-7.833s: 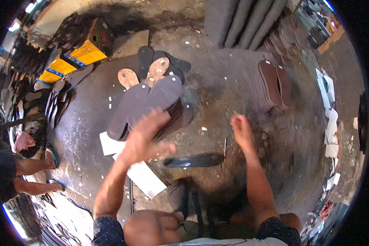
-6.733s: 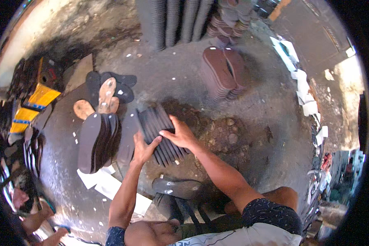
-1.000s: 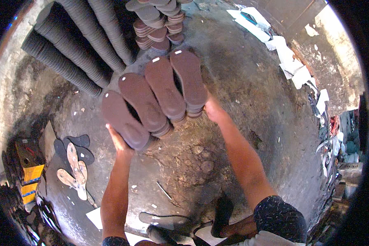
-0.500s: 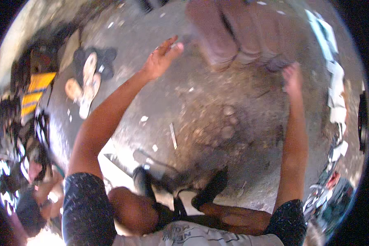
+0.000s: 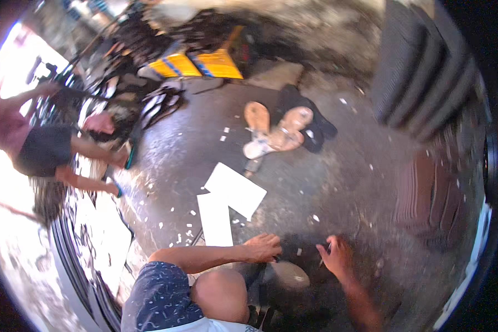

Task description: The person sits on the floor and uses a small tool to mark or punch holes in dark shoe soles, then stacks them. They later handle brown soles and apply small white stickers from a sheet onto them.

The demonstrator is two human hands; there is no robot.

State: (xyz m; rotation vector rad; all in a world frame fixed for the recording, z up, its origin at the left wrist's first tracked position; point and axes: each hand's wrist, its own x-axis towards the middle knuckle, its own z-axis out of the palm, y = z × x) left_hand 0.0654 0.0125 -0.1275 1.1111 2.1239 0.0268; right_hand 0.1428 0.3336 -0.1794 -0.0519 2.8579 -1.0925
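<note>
Close to my knee, my left hand is closed, its fingers bent down; whatever they hold, if anything, is hidden. A short way to its right, my right hand is open, thumb and fingers apart, with nothing visible in it. A pale rounded shape, too dim to name, lies below and between the hands. Two white sheets overlap on the floor just past my left forearm. Farther out, several tan sole-shaped pieces lie crossed beside black ones.
At the right stands a brown ridged stack of sole-like pieces. Taller dark grey stacks rise behind it. Yellow panels with blue stripes lie at the back. Another person bends over at the left. White scraps dot the floor.
The view has swung left. Both hands have come away from the brown stack and back near my knees, and my left fingers have curled. The white sheets are now in view.
</note>
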